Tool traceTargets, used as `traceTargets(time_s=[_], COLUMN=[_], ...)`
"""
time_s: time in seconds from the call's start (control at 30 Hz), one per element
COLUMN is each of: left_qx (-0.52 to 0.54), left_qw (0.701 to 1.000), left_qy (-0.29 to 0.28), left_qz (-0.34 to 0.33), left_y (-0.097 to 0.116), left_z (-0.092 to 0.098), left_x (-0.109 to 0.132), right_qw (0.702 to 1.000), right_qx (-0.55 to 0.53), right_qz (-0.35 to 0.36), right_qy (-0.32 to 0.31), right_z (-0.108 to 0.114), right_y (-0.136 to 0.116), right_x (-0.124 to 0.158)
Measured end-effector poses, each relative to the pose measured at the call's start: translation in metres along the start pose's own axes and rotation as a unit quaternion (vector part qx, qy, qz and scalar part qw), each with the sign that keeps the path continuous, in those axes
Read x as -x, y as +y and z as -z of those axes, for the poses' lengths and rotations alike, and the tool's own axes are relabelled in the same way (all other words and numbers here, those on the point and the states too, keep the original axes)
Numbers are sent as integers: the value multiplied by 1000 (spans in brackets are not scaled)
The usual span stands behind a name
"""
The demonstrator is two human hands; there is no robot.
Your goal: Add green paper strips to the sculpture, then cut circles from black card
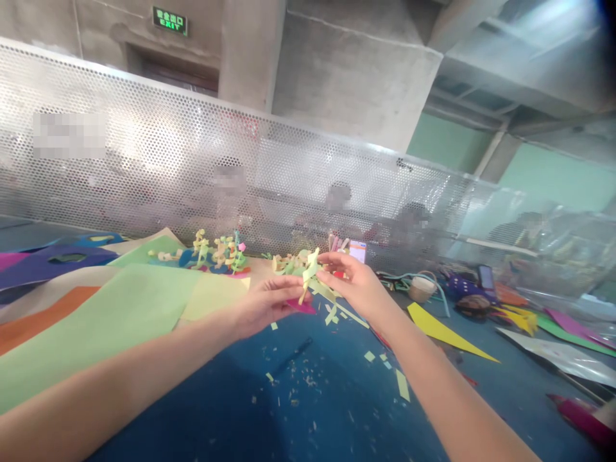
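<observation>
Reading "EXIT", a sign (170, 21) overlooks left hand (269, 300) and right hand (355, 280) pinching yellowish craftwork (310, 269).

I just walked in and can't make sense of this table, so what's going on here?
A person's left hand holds a small pale yellow-green figure; the right hand is right beside it, contact unclear. A magenta piece shows below the left fingers. Cut scraps lie on the blue table, green sheets at left, more small figures behind.
</observation>
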State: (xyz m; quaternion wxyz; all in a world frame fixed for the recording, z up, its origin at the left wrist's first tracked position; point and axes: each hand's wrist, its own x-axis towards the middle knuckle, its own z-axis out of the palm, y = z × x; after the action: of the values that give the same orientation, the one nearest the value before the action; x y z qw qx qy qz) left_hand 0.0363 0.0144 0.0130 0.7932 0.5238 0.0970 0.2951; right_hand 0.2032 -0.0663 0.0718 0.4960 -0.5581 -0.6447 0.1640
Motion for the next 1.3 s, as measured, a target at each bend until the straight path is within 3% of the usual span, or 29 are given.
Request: traceTargets(time_s=[0.47, 0.67, 0.83, 0.97, 1.03, 1.13, 1.23, 1.3], left_qx=[-13, -92, -240, -278, -255, -116, 37, 74], left_qw=[1000, 988, 942, 909, 914, 957, 983, 987], left_qy=[-5, 78, 153, 199, 211, 207, 156, 122], left_qz=[-14, -98, -180, -237, -236, -166, -93, -74], left_y=[0, -5, -7, -5, -5, -5, -4, -1], left_z=[-1, -3, -5, -7, -7, -3, 5, 8], left_x=[0, -4, -4, -1, -2, -6, -10, -10], right_qw=[999, 999, 997, 997, 997, 997, 991, 982], right_qx=[3, -23, -17, 9, 29, 67, 126, 176], right_qz=[7, -17, -35, -37, -29, -23, -41, -65], right_qy=[32, 42, 59, 71, 64, 22, -14, -19], right_z=[-6, -8, -13, -14, -13, -7, 5, 17], right_y=[-8, -4, 1, 5, 8, 13, 18, 22], right_x=[7, 11, 13, 14, 16, 21, 32, 40])
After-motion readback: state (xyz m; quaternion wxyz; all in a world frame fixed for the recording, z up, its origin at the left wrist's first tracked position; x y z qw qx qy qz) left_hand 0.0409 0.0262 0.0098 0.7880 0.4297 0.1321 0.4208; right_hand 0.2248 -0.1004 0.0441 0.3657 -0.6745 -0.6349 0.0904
